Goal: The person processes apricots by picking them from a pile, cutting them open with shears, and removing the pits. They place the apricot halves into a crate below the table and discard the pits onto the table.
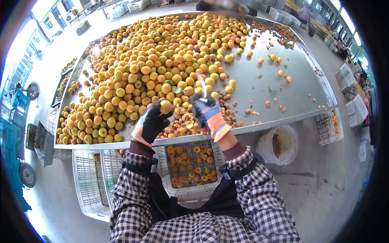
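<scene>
A single yellow-orange apricot (165, 107) sits at the fingertips of the left hand (152, 122), held just above the near edge of the counter (259, 81). That hand wears a dark glove with an orange cuff, and its fingers are curled around the fruit from below and behind. Just to the right, the right hand (208, 115), in a blue and orange glove, is closed around the handle of a knife (201, 86) whose thin blade points up and away (the blade is blurred, so its edge cannot be made out). The two hands are near each other but not touching.

Directly beneath them on the counter lies a heap of brownish pits and scraps (184, 121). Beyond that, a large pile of apricots (154, 65) covers most of the left and middle of the metal surface, while the right part is mostly bare metal with a few scattered fruits and leaves.

Under the counter's near edge, between the checked sleeves, stands a white plastic crate (190, 190) holding halved apricots (190, 162). Another white crate (87, 178) stands to its left, and a white bucket (279, 143) is on the floor to the right.
</scene>
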Motion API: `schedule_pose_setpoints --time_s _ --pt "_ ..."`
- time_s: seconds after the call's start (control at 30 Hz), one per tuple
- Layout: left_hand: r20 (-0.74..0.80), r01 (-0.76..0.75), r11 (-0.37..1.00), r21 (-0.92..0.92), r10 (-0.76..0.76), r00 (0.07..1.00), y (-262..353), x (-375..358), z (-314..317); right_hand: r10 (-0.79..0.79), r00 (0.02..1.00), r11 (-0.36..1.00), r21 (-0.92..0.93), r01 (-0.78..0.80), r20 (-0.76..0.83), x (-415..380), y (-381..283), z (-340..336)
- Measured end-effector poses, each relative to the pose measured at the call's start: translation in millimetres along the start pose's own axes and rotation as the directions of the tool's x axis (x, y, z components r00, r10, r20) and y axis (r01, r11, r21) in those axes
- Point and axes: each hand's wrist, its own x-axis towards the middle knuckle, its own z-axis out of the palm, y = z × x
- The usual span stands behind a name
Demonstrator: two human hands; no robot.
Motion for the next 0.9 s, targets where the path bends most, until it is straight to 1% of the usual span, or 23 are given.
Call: schedule_pose_setpoints --time_s 0.03,0.07,0.13,0.17,0.2,0.23,0.27,0.3,0.33,0.37,0.4,0.47,0.5,0.57,0.6,0.63,0.67,0.7,0.73,0.77,0.8,0.83,0.9 --pt "0.097 -0.161 0.954 0.251 0.14 0.985 -13 5 -12 -0.014 0.999 0.998 -0.061 0.016 0.035 -9 -3 10" --pt "0.369 -0.514 0.574 0.637 0.359 0.857 -15 -2 -5 -0.063 0.997 0.982 -0.175 0.071 0.055 0 19 7" --pt "0.385 -0.526 0.579 0.623 0.358 0.851 -14 -2 -2 -0.137 0.98 0.95 -0.26 0.171 0.145 -9 22 19" --pt "0.386 -0.53 0.576 0.622 0.363 0.848 -9 -2 4 -0.215 0.959 0.888 -0.371 0.27 0.183 -5 34 16" --pt "0.2 -0.279 0.915 0.292 0.226 0.953 -2 -2 13 -0.2 0.966 0.923 -0.299 0.241 0.163 -5 43 17" --pt "0.098 0.016 0.989 -0.149 -0.001 0.995 3 -2 19 -0.23 0.957 0.877 -0.389 0.283 0.178 -3 49 14" --pt "0.098 0.011 0.989 -0.15 0.004 0.995 4 -3 21 -0.256 0.946 0.82 -0.473 0.32 0.196 -2 48 15" --pt "0.076 -0.062 0.998 0.014 0.061 0.995 4 -4 22 -0.258 0.945 0.819 -0.474 0.324 0.201 -1 46 14" --pt "0.062 -0.131 0.975 0.179 0.121 0.991 5 -5 22 -0.245 0.943 0.758 -0.563 0.33 0.223 -1 44 12" --pt "0.044 -0.176 0.924 0.34 0.171 0.984 4 -3 21 -0.229 0.942 0.687 -0.645 0.334 0.244 -3 40 13" --pt "0.045 -0.207 0.879 0.429 0.208 0.977 2 0 16 -0.229 0.941 0.686 -0.645 0.337 0.248 -5 36 14" --pt "0.044 -0.25 0.877 0.411 0.255 0.966 0 5 12 -0.204 0.931 0.5 -0.785 0.366 0.304 -9 29 16" --pt "0.044 -0.254 0.876 0.41 0.259 0.965 0 5 9 -0.179 0.934 0.491 -0.794 0.358 0.31 -9 29 15" --pt "0.117 -0.278 0.891 0.359 0.252 0.961 2 4 4 -0.188 0.92 0.51 -0.766 0.391 0.344 0 46 5" --pt "0.117 -0.283 0.89 0.358 0.258 0.959 3 2 6 -0.199 0.906 0.529 -0.737 0.421 0.374 3 49 3" --pt "0.143 -0.301 0.892 0.338 0.267 0.953 5 -1 9 -0.146 0.925 0.549 -0.748 0.371 0.351 5 51 -1" --pt "0.169 -0.317 0.893 0.318 0.276 0.946 6 -3 11 -0.147 0.923 0.547 -0.748 0.376 0.356 3 47 1" --pt "0.159 -0.287 0.911 0.297 0.25 0.955 8 -4 10 -0.156 0.916 0.567 -0.725 0.39 0.371 1 44 3" --pt "0.158 -0.293 0.909 0.295 0.256 0.954 10 -6 12 -0.166 0.908 0.586 -0.702 0.405 0.385 -1 39 5" --pt "0.165 -0.263 0.927 0.266 0.225 0.96 13 -9 16 -0.165 0.903 0.513 -0.747 0.423 0.398 -7 28 11" --pt "0.173 -0.233 0.943 0.237 0.195 0.965 17 -12 21 -0.166 0.9 0.509 -0.747 0.427 0.402 -7 28 12" --pt "0.149 -0.203 0.968 0.147 0.181 0.972 17 -16 30 -0.199 0.901 0.543 -0.722 0.43 0.386 -8 30 12" --pt "0.149 -0.219 0.96 0.177 0.193 0.97 18 -16 30 -0.261 0.891 0.591 -0.668 0.452 0.372 -12 28 14"
